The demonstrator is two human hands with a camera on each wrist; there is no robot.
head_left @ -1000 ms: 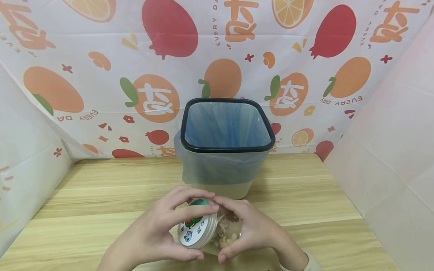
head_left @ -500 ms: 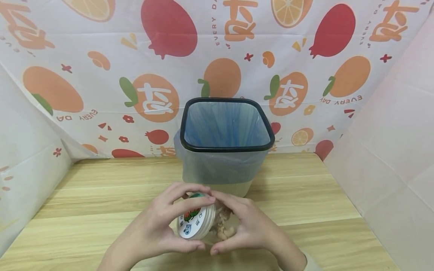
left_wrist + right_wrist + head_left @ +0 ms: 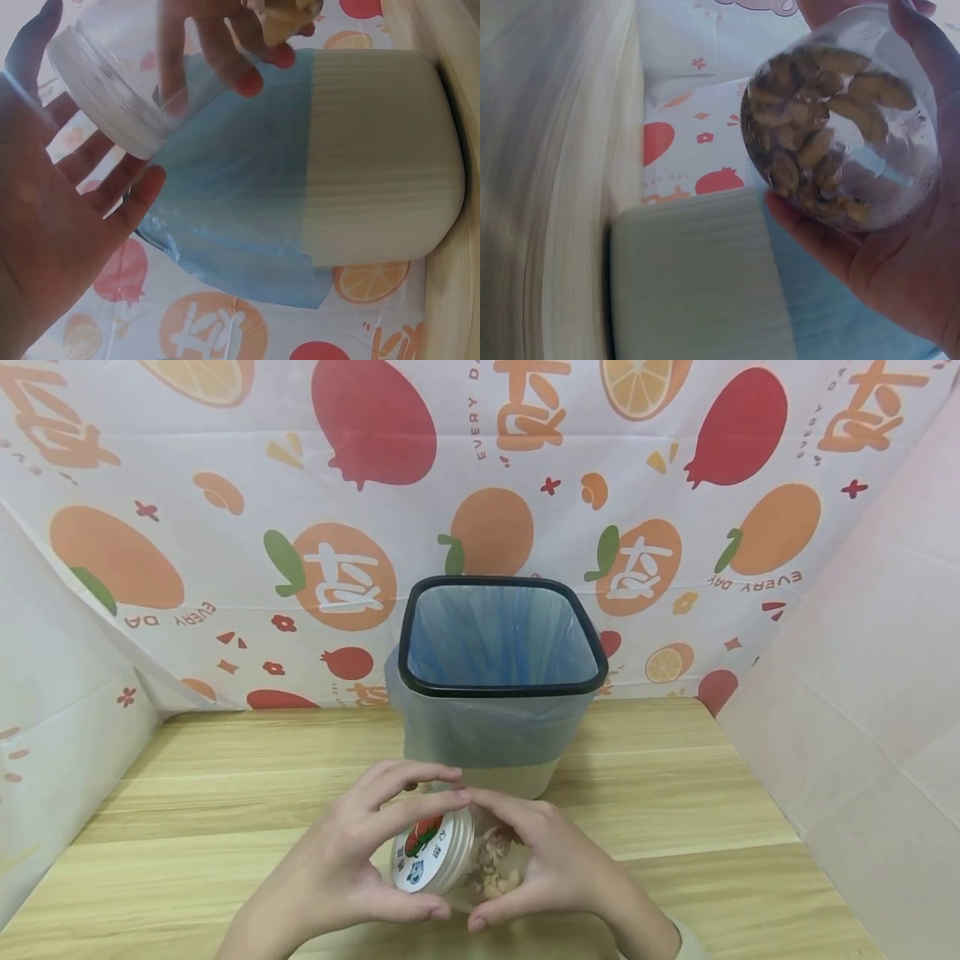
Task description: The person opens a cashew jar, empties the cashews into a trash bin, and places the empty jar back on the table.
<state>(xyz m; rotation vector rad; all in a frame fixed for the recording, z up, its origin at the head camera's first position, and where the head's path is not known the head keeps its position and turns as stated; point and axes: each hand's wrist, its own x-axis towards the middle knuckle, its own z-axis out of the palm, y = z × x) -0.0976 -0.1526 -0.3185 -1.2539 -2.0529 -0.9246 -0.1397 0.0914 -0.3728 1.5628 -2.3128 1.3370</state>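
Note:
A clear plastic jar [image 3: 480,889] lies tilted between the two hands, low in the middle of the head view. Pale brown curved pieces [image 3: 802,127], which look like cashew nuts, show through its base in the right wrist view. My left hand [image 3: 348,856] grips the screw lid [image 3: 431,852], thumb at the near side and fingers over the far side. The lid bears a white label with a red and green picture. My right hand [image 3: 558,856] holds the jar's body, its fingers curled round the far side and its thumb at the near side.
Just behind the hands stands a cream trash can [image 3: 502,692] with a black rim and a blue bag liner. Under everything is a light wood table [image 3: 247,793]. A fruit-printed cloth [image 3: 555,543] hangs behind, with pale side walls.
Both hands, still on the jar, have moved slightly up and left in the head view. The lid's face has turned a little further left, and its label sits slightly differently under the left fingers.

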